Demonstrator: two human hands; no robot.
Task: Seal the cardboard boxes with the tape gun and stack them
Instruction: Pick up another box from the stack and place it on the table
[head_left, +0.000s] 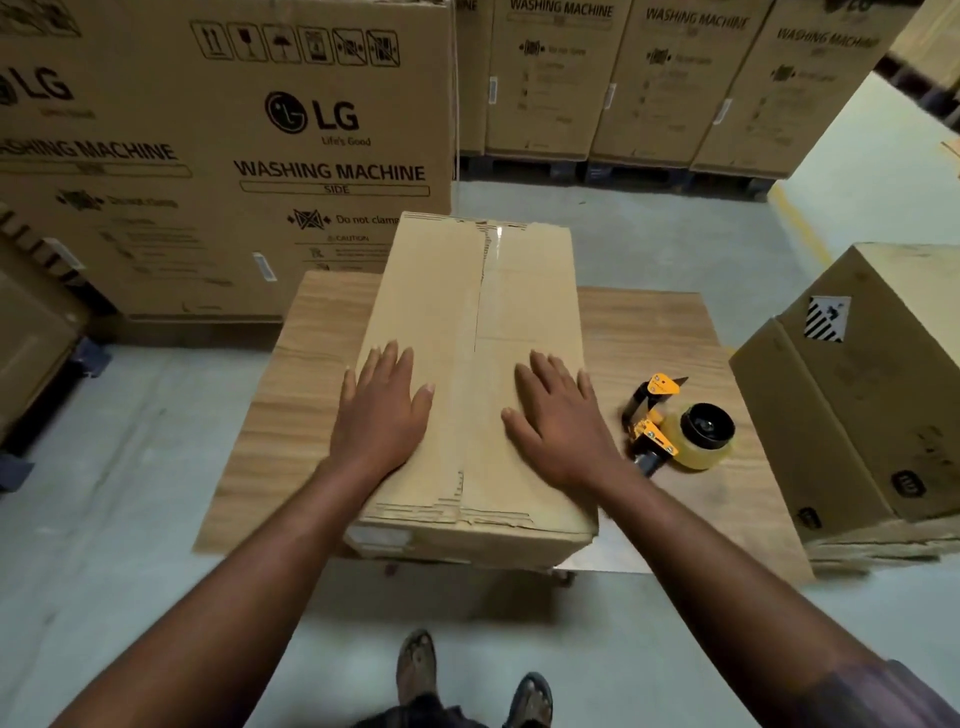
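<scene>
A long cardboard box (467, 291) lies on a wooden table (311, 353), its top flaps closed and a strip of clear tape running along the middle seam. My left hand (382, 410) presses flat on the left flap, fingers spread. My right hand (558, 421) lies flat on the right flap in the same way. Neither hand holds anything. An orange and black tape gun (675, 426) with a roll of clear tape lies on the table just right of the box, close to my right wrist.
A stack of cardboard boxes (857, 405) stands at the table's right edge. Large washing machine cartons (234, 156) rise behind the table on the left, with more cartons (649, 78) on pallets at the back. Grey floor surrounds the table; my feet (467, 680) show below.
</scene>
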